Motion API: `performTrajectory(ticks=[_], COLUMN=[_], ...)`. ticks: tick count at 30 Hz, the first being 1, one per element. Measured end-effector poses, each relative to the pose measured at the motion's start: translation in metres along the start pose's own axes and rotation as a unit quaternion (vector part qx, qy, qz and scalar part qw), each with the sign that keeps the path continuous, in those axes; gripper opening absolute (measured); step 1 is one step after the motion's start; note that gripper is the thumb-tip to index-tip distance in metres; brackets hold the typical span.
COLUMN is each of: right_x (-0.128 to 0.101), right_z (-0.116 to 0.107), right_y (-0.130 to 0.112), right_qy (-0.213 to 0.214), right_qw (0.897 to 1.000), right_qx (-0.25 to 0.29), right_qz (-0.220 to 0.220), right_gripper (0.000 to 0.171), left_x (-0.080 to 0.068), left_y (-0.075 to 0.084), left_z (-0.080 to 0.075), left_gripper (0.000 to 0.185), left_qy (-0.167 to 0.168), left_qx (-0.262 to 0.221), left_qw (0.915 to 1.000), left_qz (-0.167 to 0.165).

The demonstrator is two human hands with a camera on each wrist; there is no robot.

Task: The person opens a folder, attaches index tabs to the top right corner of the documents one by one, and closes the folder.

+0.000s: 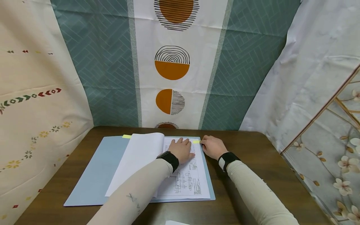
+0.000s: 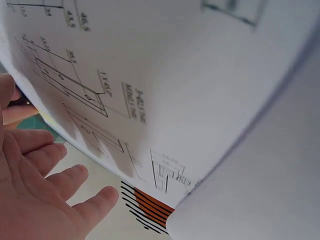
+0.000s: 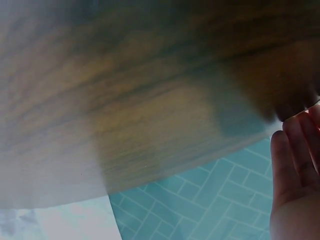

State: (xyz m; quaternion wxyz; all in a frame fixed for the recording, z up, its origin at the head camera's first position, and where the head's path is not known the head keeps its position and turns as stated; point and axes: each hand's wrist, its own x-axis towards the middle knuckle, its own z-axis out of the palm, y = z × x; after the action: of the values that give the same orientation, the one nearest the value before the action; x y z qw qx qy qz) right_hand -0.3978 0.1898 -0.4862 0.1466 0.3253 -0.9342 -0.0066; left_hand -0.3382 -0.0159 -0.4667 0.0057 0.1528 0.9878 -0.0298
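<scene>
An open blue folder (image 1: 92,178) lies on the brown table (image 1: 261,156) with a stack of printed drawing sheets (image 1: 188,181) in it. One white page (image 1: 137,156) is turned over to the left. My left hand (image 1: 182,150) rests flat on the printed sheet near its top, fingers straight; the left wrist view shows those fingers (image 2: 55,185) beside the drawings (image 2: 100,100). My right hand (image 1: 214,147) sits at the sheet's top right edge and pinches a small yellow sticky tab (image 1: 196,142). The right wrist view shows only its fingers (image 3: 295,170) over the blurred table top.
A second yellow tab (image 1: 126,136) sticks out at the top of the turned page. Patterned cloths hang behind the table (image 1: 174,68) and on both sides. A white scrap (image 1: 174,222) lies at the near table edge.
</scene>
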Motion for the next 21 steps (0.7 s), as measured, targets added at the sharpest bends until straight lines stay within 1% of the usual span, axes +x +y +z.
performTrajectory(ticks=[4,10,15,21], right_x=[-0.001,-0.007,-0.015,-0.032], right_z=[0.001,-0.001,-0.008,-0.017], right_y=[-0.002,-0.005,-0.008,-0.009], right_qy=[0.001,-0.004,-0.004,-0.012], right_qw=[1.0,1.0,1.0,1.0], right_qx=[0.001,0.008,0.017,0.022], right_qz=[0.002,0.008,0.014,0.013], right_gripper=[0.024,0.031,0.038,0.045], left_x=[-0.005,-0.015,-0.023,-0.036], left_y=[-0.001,-0.003,-0.011,-0.022], left_z=[-0.003,-0.009,-0.011,-0.013], left_gripper=[0.076,0.076,0.078,0.078], left_qy=[0.0,0.01,0.019,0.026], left_qx=[-0.002,0.013,0.012,0.0], left_qw=[1.0,0.9998,0.9997,0.9997], left_qz=[0.004,0.007,0.005,0.0])
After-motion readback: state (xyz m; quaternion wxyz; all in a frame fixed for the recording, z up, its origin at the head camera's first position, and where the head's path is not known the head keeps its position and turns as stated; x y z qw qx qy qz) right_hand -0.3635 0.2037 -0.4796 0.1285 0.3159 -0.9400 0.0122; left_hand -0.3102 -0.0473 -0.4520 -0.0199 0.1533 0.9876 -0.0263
